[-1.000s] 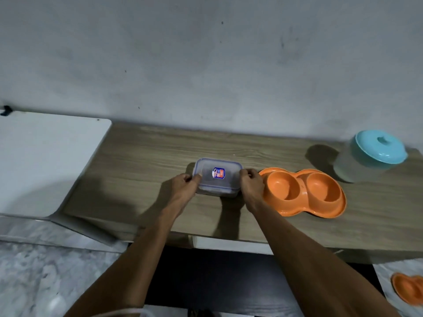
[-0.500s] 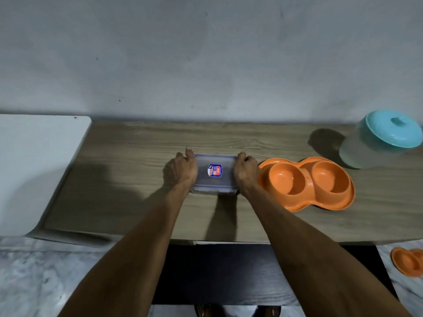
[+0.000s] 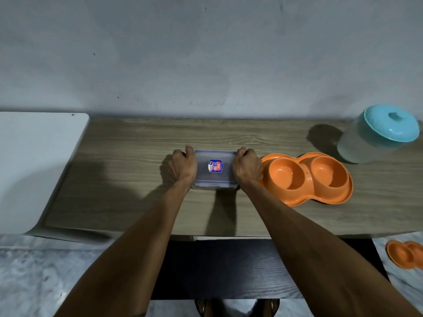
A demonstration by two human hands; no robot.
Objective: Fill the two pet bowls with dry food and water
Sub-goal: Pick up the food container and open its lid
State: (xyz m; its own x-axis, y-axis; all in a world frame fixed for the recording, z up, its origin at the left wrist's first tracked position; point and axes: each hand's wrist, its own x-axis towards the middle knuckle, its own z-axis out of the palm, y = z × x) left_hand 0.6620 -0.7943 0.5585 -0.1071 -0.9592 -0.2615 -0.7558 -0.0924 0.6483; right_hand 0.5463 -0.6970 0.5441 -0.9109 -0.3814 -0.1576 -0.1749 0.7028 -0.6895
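A clear lidded plastic container point(image 3: 215, 168) with a blue sticker on its lid sits in the middle of the wooden table point(image 3: 128, 156). My left hand point(image 3: 184, 167) clasps its left end and my right hand point(image 3: 247, 167) clasps its right end, fingers curled over the lid's edges. Just right of my right hand lies the orange double pet bowl point(image 3: 307, 178); both of its cups look empty. A frosted jug with a teal lid point(image 3: 377, 136) stands behind it at the far right, by the wall.
A white board point(image 3: 34, 168) covers the table's left end. The grey wall runs right behind the table. A second orange double bowl point(image 3: 406, 253) lies on the marble floor at the lower right. A dark panel is under the table's front edge.
My view has tipped further down over the table. Both hands have shifted from the container's near corners onto its two ends. The container stays in place.
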